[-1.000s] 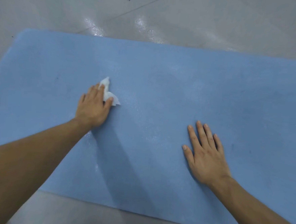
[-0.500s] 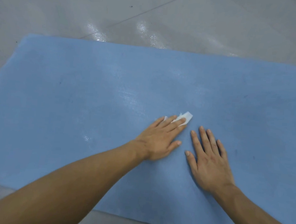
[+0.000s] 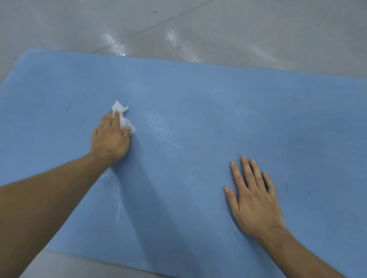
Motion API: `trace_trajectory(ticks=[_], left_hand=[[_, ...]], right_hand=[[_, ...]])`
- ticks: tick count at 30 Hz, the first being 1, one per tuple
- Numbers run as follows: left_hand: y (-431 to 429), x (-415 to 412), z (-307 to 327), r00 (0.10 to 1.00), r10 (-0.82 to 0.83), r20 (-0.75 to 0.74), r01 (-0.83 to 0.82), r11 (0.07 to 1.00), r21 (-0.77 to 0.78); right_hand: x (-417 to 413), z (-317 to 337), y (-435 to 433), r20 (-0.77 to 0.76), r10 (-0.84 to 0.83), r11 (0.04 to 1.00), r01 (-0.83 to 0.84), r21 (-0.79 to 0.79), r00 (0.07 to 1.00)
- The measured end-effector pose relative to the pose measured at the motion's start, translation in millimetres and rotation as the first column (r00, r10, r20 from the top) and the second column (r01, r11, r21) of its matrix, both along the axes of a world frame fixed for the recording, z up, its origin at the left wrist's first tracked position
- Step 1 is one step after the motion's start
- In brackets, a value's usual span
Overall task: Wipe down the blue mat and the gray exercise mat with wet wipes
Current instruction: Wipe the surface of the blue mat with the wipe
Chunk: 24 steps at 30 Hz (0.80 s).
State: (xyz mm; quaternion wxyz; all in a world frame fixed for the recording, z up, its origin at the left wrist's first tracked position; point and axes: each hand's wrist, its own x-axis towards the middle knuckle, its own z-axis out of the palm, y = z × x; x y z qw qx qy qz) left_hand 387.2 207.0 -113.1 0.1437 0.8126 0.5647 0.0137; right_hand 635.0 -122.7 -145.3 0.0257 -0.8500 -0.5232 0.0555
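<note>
— Since half a second ago the left hand (image 3: 110,140) has swung back across the blue mat (image 3: 223,111), away from the right hand (image 3: 254,200) and out to the left. The white wipe (image 3: 121,114) has gone with it.

— Where does it sit now?

— Left of the mat's middle, about halfway between the near and far edges. That arm stretches forward from the lower left corner, nearly straight, with the back of the hand up.

— How is it holding the wipe?

— Its fingers point away and lie on top of the crumpled wipe, pressing it onto the mat. The thumb is bent in onto the wipe's right edge, so the wipe is pinched between thumb and forefinger. A bunched tip sticks out past the fingertips, and another flap shows beside the thumb.

— And the other hand?

— The right hand has not shifted. It lies flat on the mat, palm down, well apart from the left. Its fingers are straight and slightly spread, pointing away and a little left, with the thumb out to the side. It grasps nothing. Its forearm runs in from the lower right corner.

— And the mat itself?

— It is spread flat on a shiny gray floor (image 3: 186,19). Its left end is in view, and its right end runs out of the picture. Pale damp streaks glisten on it to the right of the wipe and between the two hands.
</note>
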Motion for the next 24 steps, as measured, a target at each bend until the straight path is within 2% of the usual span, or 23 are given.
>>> trace_trajectory(ticks=[2, 4, 6, 11, 13, 15, 17, 19, 22, 24], left_hand=[[-17.3, 16.8, -0.8, 0.979, -0.202, 0.008, 0.202, 0.979, -0.004], [-44.8, 41.0, -3.4, 0.902, -0.432, 0.007, 0.432, 0.901, -0.049], [-76.2, 62.3, -4.6, 0.815, -0.579, 0.032, 0.579, 0.812, -0.067], [-125.1, 76.3, -1.7, 0.584, -0.81, -0.062, 0.808, 0.587, -0.061], [-115.0, 65.4, -2.5, 0.555, -0.827, -0.088, 0.828, 0.559, -0.039], [-95.0, 52.2, -2.1, 0.649, -0.757, -0.076, 0.757, 0.653, -0.033], [-67.1, 32.2, -1.7, 0.818, -0.572, -0.06, 0.571, 0.82, -0.034], [-38.2, 5.0, -3.0, 0.933, -0.354, -0.059, 0.356, 0.935, 0.01], [-8.4, -39.3, -4.8, 0.992, -0.069, -0.101, 0.075, 0.996, 0.054], [-1.9, -60.9, -4.8, 0.991, 0.032, -0.13, -0.027, 0.999, 0.035]], right_hand=[[-0.3, 0.1, -0.1, 0.003, 0.0, 1.0, 0.0, 0.005, 1.0], [0.2, 0.5, 0.4, 0.007, 0.001, 1.0, -0.001, 0.008, 1.0], [0.3, 0.8, 1.8, 0.01, 0.002, 1.0, -0.002, 0.017, 1.0], [0.6, -0.8, 0.4, 0.015, 0.001, 1.0, -0.002, 0.018, 1.0], [0.5, -1.0, 0.3, 0.012, -0.001, 1.0, 0.001, 0.022, 1.0], [0.6, -1.2, 0.1, 0.013, 0.002, 1.0, -0.002, 0.023, 1.0], [1.0, -1.4, 0.0, 0.013, 0.006, 1.0, -0.006, 0.016, 1.0], [1.1, -1.1, -0.1, 0.014, 0.008, 1.0, -0.009, 0.009, 1.0], [0.9, -1.9, -0.4, 0.012, 0.011, 1.0, -0.011, 0.004, 1.0], [1.2, -2.5, -0.1, 0.013, 0.009, 1.0, -0.009, 0.012, 1.0]])
